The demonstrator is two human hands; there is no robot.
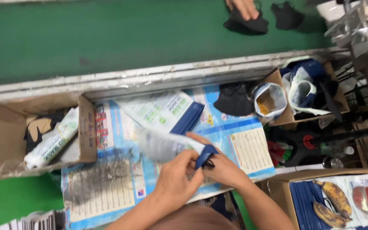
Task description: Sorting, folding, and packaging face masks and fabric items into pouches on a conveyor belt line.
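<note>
Right at the middle, the left hand [176, 178] and the right hand [223, 167] meet over the table [99, 191], fingers [191, 158] pressed together, pinching a flat pouch [171, 145] with a pale, blurred body and a dark blue end. A bit of black, maybe an ear loop, pokes out by the blue end, just under the right hand's fingers; hard to tell what it is.

Just behind the hands, a stack of matching pouches [167, 111], white and green on top with blue edges, lies tilted on a printed blue sheet [239, 145] that covers the table. That sheet carries a cream block of small print on the right and a grey, smudged block on the left.

Beside the stack, a black mask [234, 101] lies on the sheet. Left, an open cardboard box [5, 140] holds a white and green roll [52, 142] leaning on its wall. Right, another carton [277, 119] is crammed with crumpled bags, contents unclear.

Bottom right, a box [280, 194], cut off by the edge, shows blue pouches and two spotted bananas [331, 204].

Beyond a metal rail, another person's hand [243, 7] rests on black masks [245, 23] on the green belt [107, 38].
</note>
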